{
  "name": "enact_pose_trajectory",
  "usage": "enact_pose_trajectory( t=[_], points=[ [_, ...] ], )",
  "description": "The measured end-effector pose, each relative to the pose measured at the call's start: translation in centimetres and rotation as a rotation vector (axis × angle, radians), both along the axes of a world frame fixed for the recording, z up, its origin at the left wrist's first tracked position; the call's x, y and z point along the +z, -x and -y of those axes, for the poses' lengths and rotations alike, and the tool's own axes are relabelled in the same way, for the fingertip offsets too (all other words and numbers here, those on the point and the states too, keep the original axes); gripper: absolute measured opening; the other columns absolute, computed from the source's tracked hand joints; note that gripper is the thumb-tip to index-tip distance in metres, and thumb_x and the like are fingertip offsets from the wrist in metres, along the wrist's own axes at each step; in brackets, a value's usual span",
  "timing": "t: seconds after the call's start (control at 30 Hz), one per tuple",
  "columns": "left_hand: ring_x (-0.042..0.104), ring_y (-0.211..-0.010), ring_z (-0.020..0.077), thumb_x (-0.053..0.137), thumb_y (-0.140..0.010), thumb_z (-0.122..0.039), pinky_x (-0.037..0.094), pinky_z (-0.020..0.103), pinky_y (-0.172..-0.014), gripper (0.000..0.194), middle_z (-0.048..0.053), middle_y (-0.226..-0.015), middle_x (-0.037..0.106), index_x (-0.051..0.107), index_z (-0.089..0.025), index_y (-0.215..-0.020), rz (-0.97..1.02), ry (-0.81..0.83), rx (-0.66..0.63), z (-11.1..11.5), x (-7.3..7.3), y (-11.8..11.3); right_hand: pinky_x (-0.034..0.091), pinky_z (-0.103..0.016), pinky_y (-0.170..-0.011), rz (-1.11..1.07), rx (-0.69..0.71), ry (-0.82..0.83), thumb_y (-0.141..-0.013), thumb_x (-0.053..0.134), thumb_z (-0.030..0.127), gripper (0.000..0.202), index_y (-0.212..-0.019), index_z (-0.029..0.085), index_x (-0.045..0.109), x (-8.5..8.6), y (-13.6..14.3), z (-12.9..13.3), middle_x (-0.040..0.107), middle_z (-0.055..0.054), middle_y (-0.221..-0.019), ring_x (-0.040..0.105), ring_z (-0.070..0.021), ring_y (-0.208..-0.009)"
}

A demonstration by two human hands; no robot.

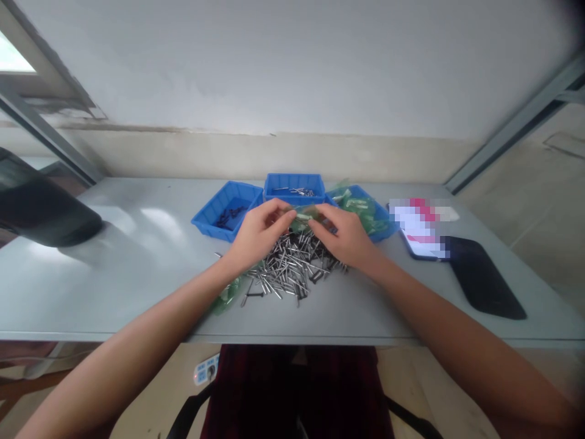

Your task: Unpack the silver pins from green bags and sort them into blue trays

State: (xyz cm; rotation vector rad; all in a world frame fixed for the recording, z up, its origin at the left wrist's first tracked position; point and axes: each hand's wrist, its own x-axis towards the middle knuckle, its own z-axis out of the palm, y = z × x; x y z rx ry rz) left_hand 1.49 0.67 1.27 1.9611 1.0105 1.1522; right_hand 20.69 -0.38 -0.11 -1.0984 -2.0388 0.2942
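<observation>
My left hand (265,230) and my right hand (345,235) come together over the pile, both closed on a small green plastic bag (302,214) with pale, thin pieces showing inside. Just beneath them a heap of thin silver pins and black screw-like pieces (290,268) spreads over the table. The back blue bin (294,181) has some silver pins in it. Dark small parts lie in the left blue bin (208,227). Green filled bags (363,207) fill the right blue bin (386,230). Another green bag (227,297) lies beside my left forearm.
A dark cylindrical object (46,204) rests at the left of the grey table (137,274). To the right are a lit phone (418,228) and a black flat case (487,277). Behind the table rises a wall; a power strip (207,369) lies below its front edge.
</observation>
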Motion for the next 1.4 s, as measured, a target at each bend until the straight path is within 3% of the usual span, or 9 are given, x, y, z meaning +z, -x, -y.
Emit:
enact_pose_trajectory(
  t=[0.13, 0.23, 0.4, 0.53, 0.67, 0.83, 0.93, 1.07, 1.4],
  points=[
    [0.053, -0.067, 0.0136, 0.061, -0.086, -0.029, 0.047, 0.029, -0.063, 0.011, 0.000, -0.066, 0.060, 0.070, -0.022, -0.083, -0.038, -0.143, 0.110, -0.2, -0.2, 0.3, 0.045, -0.032, -0.067, 0.006, -0.012, -0.083, -0.092, 0.049, 0.033, 0.017, -0.094, 0.024, 0.063, 0.0, 0.0, 0.0, 0.062, -0.004, -0.085, 0.057, -0.0179, -0.077],
    [0.053, -0.059, 0.0113, 0.063, -0.085, -0.031, 0.048, 0.026, -0.057, 0.013, 0.000, -0.066, 0.063, 0.073, -0.024, -0.087, 0.026, -0.092, 0.112, -0.1, -0.2, 0.3, 0.044, -0.032, -0.063, 0.009, -0.050, -0.070, -0.093, 0.049, 0.037, 0.022, -0.091, 0.025, 0.066, 0.4, -0.2, 0.1, 0.058, -0.002, -0.072, 0.054, -0.0172, -0.069],
    [0.053, -0.049, 0.0086, 0.061, -0.086, -0.031, 0.047, 0.022, -0.046, 0.020, 0.001, -0.069, 0.068, 0.073, -0.020, -0.097, 0.116, 0.064, 0.025, 0.1, -0.1, 0.1, 0.036, -0.027, -0.042, -0.153, 0.062, 0.368, -0.091, 0.049, 0.047, 0.035, -0.115, 0.026, 0.064, 1.0, -0.6, 0.1, 0.044, 0.006, -0.046, 0.043, -0.0117, -0.042],
    [0.062, -0.056, 0.0110, 0.052, -0.086, -0.021, 0.052, 0.023, -0.052, 0.029, 0.004, -0.081, 0.072, 0.069, -0.018, -0.109, 0.101, 0.082, 0.006, 0.1, -0.1, 0.3, 0.050, -0.028, -0.049, -0.318, 0.205, 0.537, -0.091, 0.050, 0.038, 0.042, -0.130, 0.024, 0.055, 0.6, -0.5, -0.1, 0.069, -0.002, -0.078, 0.059, -0.0125, -0.056],
    [0.064, -0.065, 0.0135, 0.042, -0.079, -0.008, 0.054, 0.026, -0.060, 0.045, 0.002, -0.077, 0.072, 0.070, -0.021, -0.112, 0.002, 0.029, -0.022, 0.1, 0.0, 0.7, 0.058, -0.034, -0.064, -0.348, 0.231, 0.466, -0.089, 0.049, 0.026, 0.041, -0.129, 0.029, 0.054, 0.4, -0.5, -0.3, 0.069, -0.003, -0.104, 0.065, -0.0152, -0.073],
    [0.064, -0.071, 0.0140, 0.045, -0.089, -0.022, 0.053, 0.026, -0.064, 0.034, 0.003, -0.084, 0.073, 0.071, -0.021, -0.111, -0.050, -0.006, -0.033, 0.4, 0.2, 0.8, 0.059, -0.035, -0.066, -0.364, 0.232, 0.405, -0.089, 0.046, 0.025, 0.033, -0.120, 0.029, 0.057, 0.1, -0.5, -0.4, 0.066, -0.003, -0.109, 0.065, -0.0204, -0.091],
    [0.065, -0.075, 0.0141, 0.050, -0.091, -0.034, 0.053, 0.025, -0.064, 0.030, 0.004, -0.087, 0.074, 0.072, -0.020, -0.107, -0.049, -0.029, -0.048, 0.5, 0.2, 0.6, 0.058, -0.037, -0.069, -0.332, 0.213, 0.377, -0.088, 0.049, 0.028, 0.031, -0.118, 0.030, 0.057, 0.1, -0.5, -0.3, 0.065, -0.003, -0.106, 0.065, -0.0184, -0.081],
    [0.065, -0.077, 0.0141, 0.058, -0.087, -0.029, 0.053, 0.024, -0.064, 0.022, 0.004, -0.095, 0.074, 0.073, -0.021, -0.101, -0.035, -0.087, 0.010, 0.4, 0.1, 0.3, 0.057, -0.037, -0.071, -0.341, 0.235, 0.366, -0.087, 0.046, 0.022, 0.032, -0.116, 0.030, 0.058, 0.4, -0.7, -0.2, 0.065, -0.001, -0.104, 0.063, -0.0140, -0.068],
    [0.065, -0.084, 0.0134, 0.052, -0.088, -0.020, 0.054, 0.023, -0.069, 0.020, 0.004, -0.096, 0.072, 0.070, -0.019, -0.096, -0.134, -0.143, -0.029, -0.2, -0.6, 0.2, 0.054, -0.032, -0.067, -0.169, 0.000, 0.073, -0.091, 0.049, 0.027, 0.015, -0.098, 0.025, 0.062, 0.7, -0.2, 0.2, 0.065, -0.004, -0.098, 0.064, -0.0171, -0.080]
  ],
)
